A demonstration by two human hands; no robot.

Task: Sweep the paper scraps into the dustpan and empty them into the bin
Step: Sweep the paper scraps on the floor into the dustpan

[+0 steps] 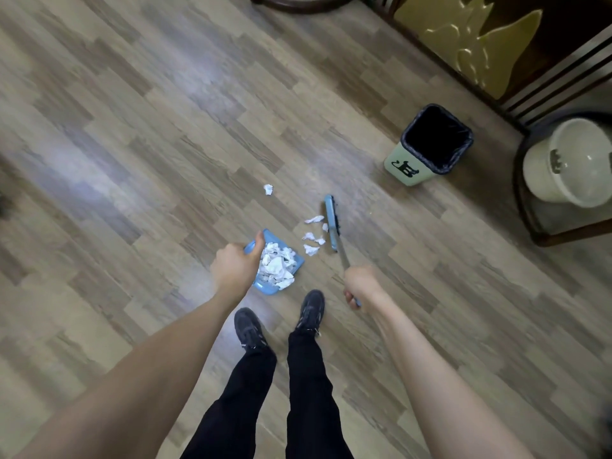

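A person is standing on a wood floor [132,160] and looking down. Near the middle of the frame, the left hand [235,265] is wrapping tight around the handle of a blue dustpan [296,261]. The dustpan is sitting low on the floor and is holding a pile of white crumpled paper [276,265].

The right hand [361,286], a bit lower and to the right, is closing tight around the thin handle of a blue brush [330,223]. The brush head is pointing up toward the top of the frame, with dark bristles on its right side.

Loose paper scraps [313,238] are lying on the floor between the dustpan and the brush. They are small, white and wrinkled. About five are sitting just beside the brush, though the count is hard to tell. One more scrap [268,189] is lying alone, farther up in the frame.

One bin [405,167] is standing in the upper right of the frame, well apart from the scraps. It is pale green with a black picture on its side and a dark bag inside.

One white bucket [546,180] is sitting at the right edge, on a dark stand. Two dark shoes [250,329] and black pants are showing at the bottom middle.
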